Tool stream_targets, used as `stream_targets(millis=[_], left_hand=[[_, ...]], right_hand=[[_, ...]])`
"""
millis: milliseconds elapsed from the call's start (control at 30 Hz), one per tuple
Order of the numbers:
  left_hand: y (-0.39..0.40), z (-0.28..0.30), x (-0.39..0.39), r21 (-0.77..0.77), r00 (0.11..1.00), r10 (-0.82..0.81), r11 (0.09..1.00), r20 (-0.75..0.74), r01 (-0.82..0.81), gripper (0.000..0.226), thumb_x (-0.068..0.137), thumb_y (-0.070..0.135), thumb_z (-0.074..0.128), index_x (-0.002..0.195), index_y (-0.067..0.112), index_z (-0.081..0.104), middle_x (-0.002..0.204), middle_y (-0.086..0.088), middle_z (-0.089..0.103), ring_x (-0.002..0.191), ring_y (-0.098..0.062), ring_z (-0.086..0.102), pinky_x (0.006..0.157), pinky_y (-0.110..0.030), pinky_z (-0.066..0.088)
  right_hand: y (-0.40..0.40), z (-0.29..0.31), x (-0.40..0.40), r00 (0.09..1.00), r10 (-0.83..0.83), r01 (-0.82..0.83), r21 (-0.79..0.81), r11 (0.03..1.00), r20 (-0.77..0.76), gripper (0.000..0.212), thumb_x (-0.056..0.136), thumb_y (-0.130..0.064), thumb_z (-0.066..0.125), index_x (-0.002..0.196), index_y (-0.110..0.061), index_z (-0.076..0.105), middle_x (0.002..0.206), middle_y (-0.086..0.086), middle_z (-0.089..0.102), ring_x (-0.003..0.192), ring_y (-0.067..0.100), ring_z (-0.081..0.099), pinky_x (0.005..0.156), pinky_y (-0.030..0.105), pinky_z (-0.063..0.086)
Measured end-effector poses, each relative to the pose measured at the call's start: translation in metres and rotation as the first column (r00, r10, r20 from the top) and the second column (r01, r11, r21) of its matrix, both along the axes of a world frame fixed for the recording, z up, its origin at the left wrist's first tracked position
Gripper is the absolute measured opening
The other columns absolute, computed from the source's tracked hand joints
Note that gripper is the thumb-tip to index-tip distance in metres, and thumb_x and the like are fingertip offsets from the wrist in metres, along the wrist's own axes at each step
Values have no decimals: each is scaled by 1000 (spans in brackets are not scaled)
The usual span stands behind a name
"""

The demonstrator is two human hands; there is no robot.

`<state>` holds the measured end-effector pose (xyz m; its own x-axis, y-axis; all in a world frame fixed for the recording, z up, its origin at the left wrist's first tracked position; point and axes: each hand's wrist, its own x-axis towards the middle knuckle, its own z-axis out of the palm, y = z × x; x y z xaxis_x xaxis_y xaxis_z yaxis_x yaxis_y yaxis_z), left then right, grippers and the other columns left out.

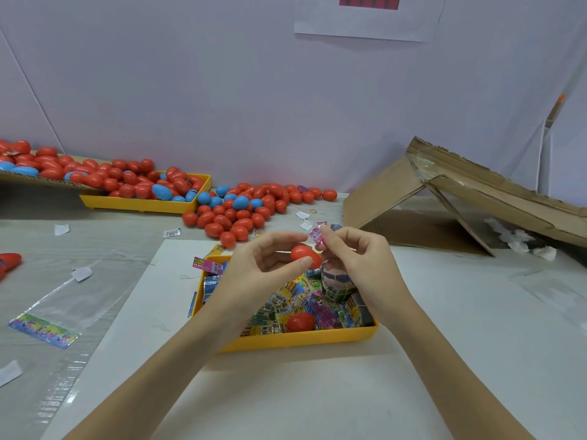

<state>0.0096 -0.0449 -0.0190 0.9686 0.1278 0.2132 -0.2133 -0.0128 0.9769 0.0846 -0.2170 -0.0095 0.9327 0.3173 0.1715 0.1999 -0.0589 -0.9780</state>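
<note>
Egg (305,256), left hand (254,268) (packet (316,237), right hand (359,260))

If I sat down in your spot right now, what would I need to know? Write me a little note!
Left hand: holds a red egg between thumb and fingers, above the near yellow tray.
Right hand: pinches a pink packet right beside that egg.
Near tray: full of colourful packets, plus a second red egg.
Behind it: a pile of red and blue eggs on the table, more in the far yellow tray.
Done: cannot tell which eggs are filled.
Left: probably put the packet in the egg; many packets wait.
</note>
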Motion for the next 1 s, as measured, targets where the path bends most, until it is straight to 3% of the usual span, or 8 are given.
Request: stream_targets(millis=[267,400,533,633,767,900,1000], left_hand=[[0,0,1,-34,1000,-8,999,0,8,45,77,30,83,120,27,73,111,5,77,104,-13,74,88,-19,56],[0,0,1,-32,1000,-26,999,-7,26,39,80,29,83,118,29,75,112,6,77,105,-11,74,87,-16,55],[0,-1,1,-44,999,-30,999,-20,29,38,82,26,83,118,29,75,112,6,78,106,-11,73,86,-15,54],[1,0,1,-64,999,-34,997,-25,32,38,83,25,82,119,27,75,113,4,77,107,-13,73,86,-15,54],[1,0,1,-89,998,-54,995,-35,50,40,81,26,82,120,24,75,114,2,78,109,-14,73,90,-18,55],[2,-1,3,-130,996,-62,990,-65,53,43,80,27,81,122,18,74,114,-2,78,111,-16,72,97,-23,56],[2,0,3,-148,996,-58,988,-69,47,39,80,28,81,117,19,76,110,-3,78,107,-16,73,92,-20,56]], right_hand=[[1,-2,0,997,75,-74,-25,997,20,35,98,-41,65,84,-10,75,77,10,72,69,15,65,64,31,58],[0,0,0,991,108,-106,-33,994,73,37,97,-41,64,80,-9,71,72,12,67,66,17,60,64,30,55],[-1,2,1,979,162,-155,-62,986,127,34,97,-39,63,78,-12,68,69,7,64,65,18,58,64,35,54],[-3,3,2,967,185,-168,-107,980,176,34,97,-39,63,82,-10,69,73,15,65,67,22,58,67,45,57],[-5,5,3,958,194,-167,-141,976,213,30,99,-39,63,79,-17,68,73,18,62,66,23,56,65,42,54],[-5,7,2,953,197,-172,-125,977,230,29,96,-42,62,78,-21,69,72,22,61,64,35,54,63,49,53],[-5,8,1,953,196,-173,-119,978,231,32,95,-44,62,81,-17,69,73,23,61,68,45,55,64,57,52]])
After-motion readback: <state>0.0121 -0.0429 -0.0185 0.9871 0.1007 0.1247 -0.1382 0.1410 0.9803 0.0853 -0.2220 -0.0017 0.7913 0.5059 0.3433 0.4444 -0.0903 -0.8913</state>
